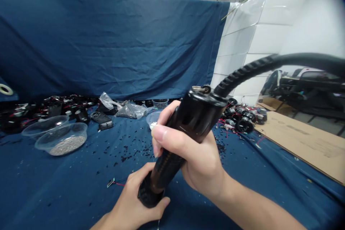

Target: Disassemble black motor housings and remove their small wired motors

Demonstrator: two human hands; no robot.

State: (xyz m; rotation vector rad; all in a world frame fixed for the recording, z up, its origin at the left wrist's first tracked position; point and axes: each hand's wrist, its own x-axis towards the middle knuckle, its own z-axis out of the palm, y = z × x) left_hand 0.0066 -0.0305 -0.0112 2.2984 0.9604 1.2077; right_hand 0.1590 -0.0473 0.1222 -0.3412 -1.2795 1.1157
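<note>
My right hand [199, 154] is wrapped round the black barrel of an electric screwdriver [202, 115], thumb across its front. The tool is tilted, with a metal hanging loop and a thick cable [250, 66] at its upper end. Around its lower end, my left hand [137, 197] grips a black ribbed round part [149, 192] between thumb and fingers. Whether this part belongs to the tool or is a separate piece, I cannot tell. The bit's contact point is hidden. Left of my hands lies a small piece with a red wire [111, 182].
Two clear plastic bowls stand at the left, the front bowl [39, 143] holding small screws. Clear bags [132, 109] lie farther back. Black parts with wires are heaped at the left [78, 106] and right [245, 118]. Cardboard [304, 140] lies at the right; small black bits dot the blue cloth [81, 183].
</note>
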